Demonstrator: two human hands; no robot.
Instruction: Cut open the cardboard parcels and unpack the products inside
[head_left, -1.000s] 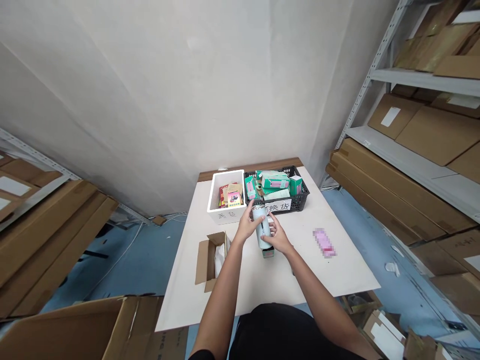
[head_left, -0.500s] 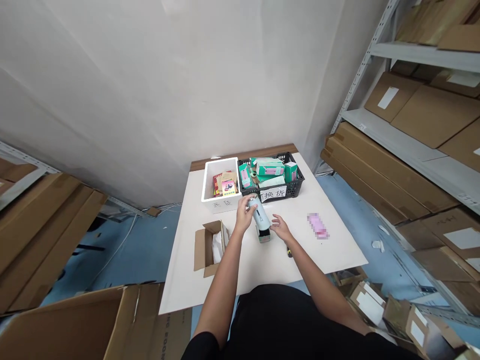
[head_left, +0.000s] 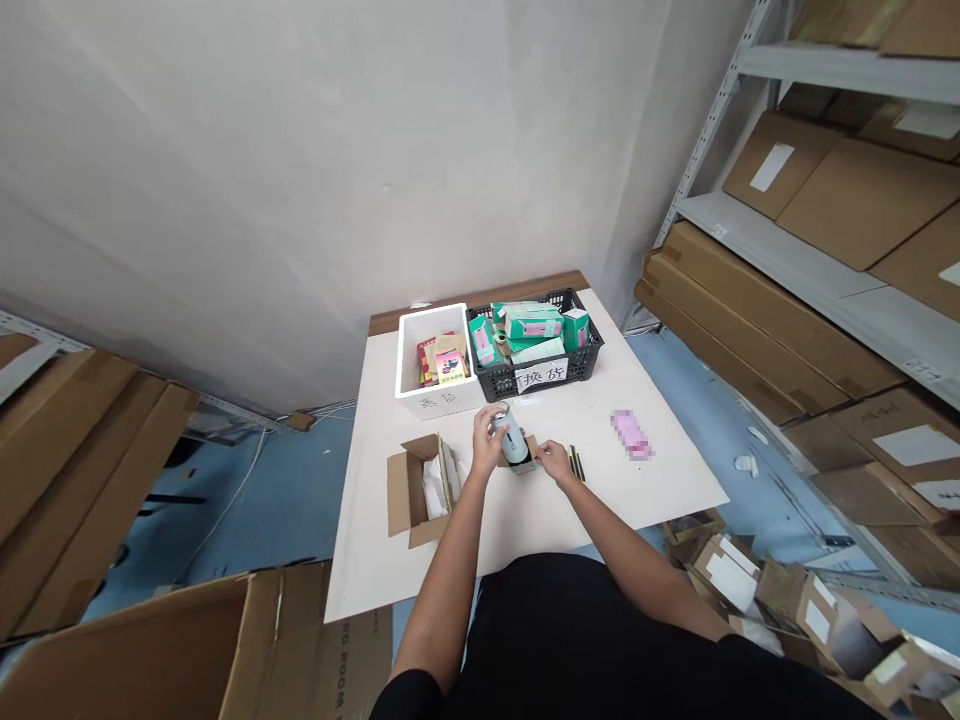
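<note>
Pale blue, smooth-walled and slim: the cylinder (head_left: 513, 441) under inspection is in the grasp of my left hand (head_left: 489, 438), fingers and thumb closed about its upper part. Its long axis is tilted, upper end leaning left and away from me, lower end pointing down, rightward and slightly toward my body. The lower end is at the mouth of the small green box (head_left: 526, 467) directly below my grip; how far it sits inside, I cannot tell. Dark print runs on the cylinder's side facing me; the upper rim looks greyer.

My right hand (head_left: 553, 460) has its fingertips at the box's raised brown flap; whether they pinch or merely touch it, I cannot tell. Just right of that hand lies a slender yellow-and-black object (head_left: 577, 463). Left of my left hand stands a corrugated carton (head_left: 398, 495), flaps spread, with white wrapping (head_left: 433, 488) inside. Beyond my grip are a white tub (head_left: 420, 405) and a black lattice-walled plastic basket (head_left: 582, 366).
</note>
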